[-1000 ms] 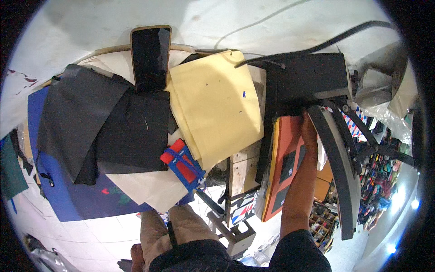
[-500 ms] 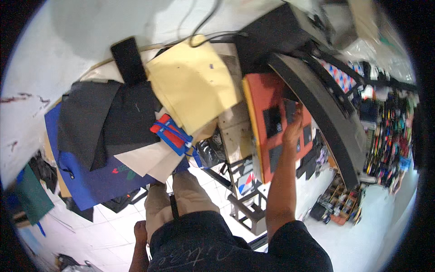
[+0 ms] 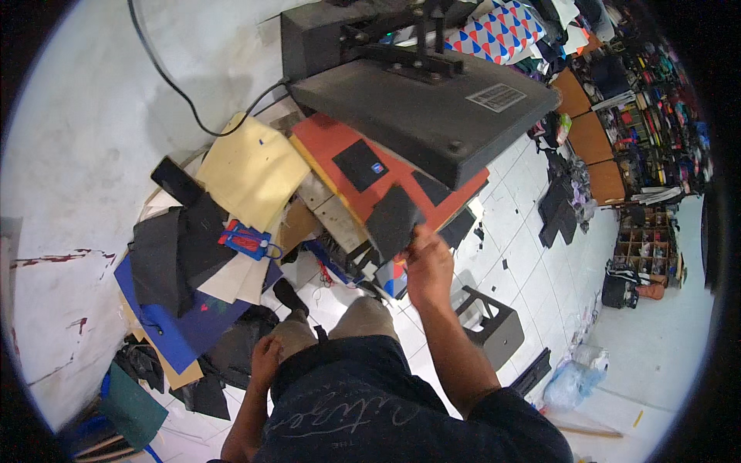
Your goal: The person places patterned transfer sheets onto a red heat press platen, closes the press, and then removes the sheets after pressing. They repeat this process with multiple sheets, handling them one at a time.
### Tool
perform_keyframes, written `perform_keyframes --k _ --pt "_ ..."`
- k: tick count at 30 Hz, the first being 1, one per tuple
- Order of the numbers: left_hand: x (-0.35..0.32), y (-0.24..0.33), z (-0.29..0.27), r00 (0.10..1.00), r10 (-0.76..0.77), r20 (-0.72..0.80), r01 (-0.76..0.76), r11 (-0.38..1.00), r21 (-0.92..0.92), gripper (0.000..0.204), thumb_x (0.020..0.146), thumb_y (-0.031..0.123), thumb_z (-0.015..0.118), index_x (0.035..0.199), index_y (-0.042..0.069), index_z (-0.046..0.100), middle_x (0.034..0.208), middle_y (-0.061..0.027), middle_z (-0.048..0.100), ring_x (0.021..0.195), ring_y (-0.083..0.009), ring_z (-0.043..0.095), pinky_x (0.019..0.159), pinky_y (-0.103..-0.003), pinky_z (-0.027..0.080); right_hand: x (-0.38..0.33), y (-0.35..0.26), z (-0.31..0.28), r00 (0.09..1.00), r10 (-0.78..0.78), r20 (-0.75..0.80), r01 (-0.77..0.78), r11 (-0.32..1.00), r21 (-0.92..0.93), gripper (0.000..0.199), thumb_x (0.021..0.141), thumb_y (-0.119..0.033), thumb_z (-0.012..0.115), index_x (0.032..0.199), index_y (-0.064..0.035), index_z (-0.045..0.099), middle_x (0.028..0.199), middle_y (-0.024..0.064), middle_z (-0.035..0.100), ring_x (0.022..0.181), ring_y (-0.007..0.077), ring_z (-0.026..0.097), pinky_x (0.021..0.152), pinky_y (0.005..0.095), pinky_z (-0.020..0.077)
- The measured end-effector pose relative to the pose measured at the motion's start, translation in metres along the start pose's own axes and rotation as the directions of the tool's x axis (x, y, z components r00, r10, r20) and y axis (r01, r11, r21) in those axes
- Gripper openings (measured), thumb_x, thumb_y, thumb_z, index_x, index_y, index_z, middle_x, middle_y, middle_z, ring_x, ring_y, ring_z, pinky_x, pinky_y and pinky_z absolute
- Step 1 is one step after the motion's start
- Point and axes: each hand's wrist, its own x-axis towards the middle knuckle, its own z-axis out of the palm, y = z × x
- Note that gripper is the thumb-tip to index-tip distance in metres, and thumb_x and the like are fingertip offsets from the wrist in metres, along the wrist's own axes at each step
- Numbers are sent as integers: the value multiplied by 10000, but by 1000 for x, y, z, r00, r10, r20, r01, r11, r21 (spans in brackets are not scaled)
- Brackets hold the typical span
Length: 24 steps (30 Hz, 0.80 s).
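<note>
My right hand (image 3: 427, 266) pinches a black fabric piece (image 3: 392, 222) at its lower right corner, held just off the front edge of the orange lower bed (image 3: 324, 140) of a heat press. Two more black pieces, a square one (image 3: 360, 164) and a strip (image 3: 432, 187), lie on that bed. The dark upper plate (image 3: 432, 108) of the press hangs raised above it. My left hand (image 3: 265, 361) rests low beside my thigh, fingers curled, with nothing visible in it.
A pile of black (image 3: 174, 251), cream (image 3: 253, 170) and blue (image 3: 181, 328) fabric sheets lies left of the press, with a phone (image 3: 176, 181) and red-and-blue scissors (image 3: 248, 241) on it. A grey stool (image 3: 492, 326) stands on the tiled floor. Shelves (image 3: 656, 116) fill the far right.
My right hand came back from the press bed toward me, now holding a black fabric piece. The view swung right, bringing the raised press plate to the centre.
</note>
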Motion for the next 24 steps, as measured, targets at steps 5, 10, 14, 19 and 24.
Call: perform_keyframes --k 5,10,14,19,24 --pt "-16 92 119 809 88 582 281 811 -514 789 884 705 348 1299 51 500 1132 -142 603 986 -256 595 835 -400 478 -44 -11 -49 757 -302 579 606 656 -450 112 788 -23 685 892 -45 648 987 90 677 930 218 626 812 375 476" --pt "-74 149 242 812 285 509 387 388 -836 868 878 702 334 1340 -28 424 1286 -189 539 1136 -320 555 966 -455 442 -48 -41 -141 369 -235 899 901 329 -283 272 679 -28 717 930 -116 660 1046 12 686 1007 203 617 812 378 446" --pt "-90 151 296 898 284 334 111 589 -800 440 945 253 435 1282 -25 475 1219 -170 584 1065 -287 601 948 -405 474 -38 -70 -199 492 -186 850 853 296 -429 288 694 0 703 963 -75 634 1010 36 680 999 237 613 818 376 448" --pt "-113 156 322 952 281 124 -73 601 -796 343 877 26 454 1202 -41 539 1154 -158 620 1030 -255 624 955 -378 481 -32 -75 -241 760 -166 628 545 690 -477 227 845 -12 626 1069 -31 593 1052 114 643 895 208 620 764 318 486" --pt "-133 141 328 896 419 144 -163 613 -773 495 799 15 492 1293 -24 481 1186 -148 601 1071 -247 593 959 -379 459 -37 -72 -258 839 124 531 57 948 -312 245 886 -92 641 1111 -33 565 1036 88 623 832 144 602 722 268 483"
